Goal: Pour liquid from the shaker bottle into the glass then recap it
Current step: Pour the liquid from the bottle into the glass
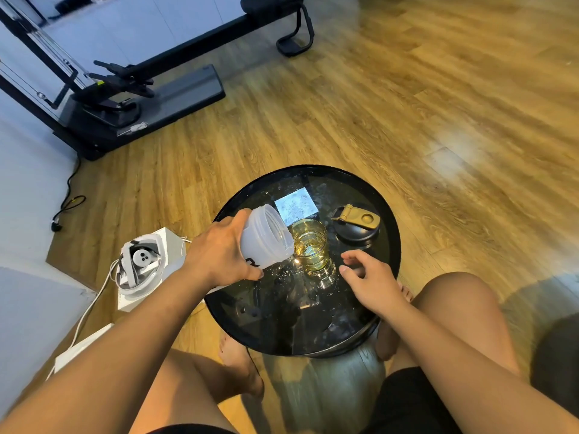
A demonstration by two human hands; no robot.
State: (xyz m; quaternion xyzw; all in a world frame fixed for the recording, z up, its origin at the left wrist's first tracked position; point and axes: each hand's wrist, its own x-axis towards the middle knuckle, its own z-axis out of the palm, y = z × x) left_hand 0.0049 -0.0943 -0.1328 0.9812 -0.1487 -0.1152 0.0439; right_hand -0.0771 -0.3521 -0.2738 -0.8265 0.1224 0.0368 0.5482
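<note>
Round black glass table on wood floor, left hand grip grasping tilted shaker bottle over glass, right hand released

The shaker bottle is translucent, frosted-looking plastic with a smooth wall and moulded thread ridges at its open mouth. The glass is clear and shiny, holding a yellow liquid that catches bright glints. The lid looks like matt black plastic with a duller tan flip cap. The round table has a dark, glossy, mirror-like top, wet with droplets, inside a smooth black rim. The floor is wood-grain planking with a soft sheen. 1 white box beside the table looks like matt cardboard.
</note>
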